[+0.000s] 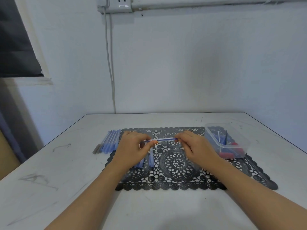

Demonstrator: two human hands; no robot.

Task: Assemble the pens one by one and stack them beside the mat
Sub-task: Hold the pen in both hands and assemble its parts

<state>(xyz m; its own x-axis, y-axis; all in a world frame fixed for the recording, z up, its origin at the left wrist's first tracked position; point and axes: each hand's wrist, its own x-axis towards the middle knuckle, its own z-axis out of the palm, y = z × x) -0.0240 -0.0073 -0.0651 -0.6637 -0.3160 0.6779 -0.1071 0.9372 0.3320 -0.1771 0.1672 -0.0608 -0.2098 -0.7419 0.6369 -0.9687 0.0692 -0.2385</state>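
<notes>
L hand & R hand grip pen ends (level, spanning between them) above mat.

A person's 2 hands hold a clear pen level above a black lace-pattern mat on a white bench. The left hand pinches one end, the right hand the other. A row of finished blue pens lies just beside the mat's left edge. More pen parts lie on the mat under the left hand. A clear plastic box with red and dark pieces sits on the mat's right side.
</notes>
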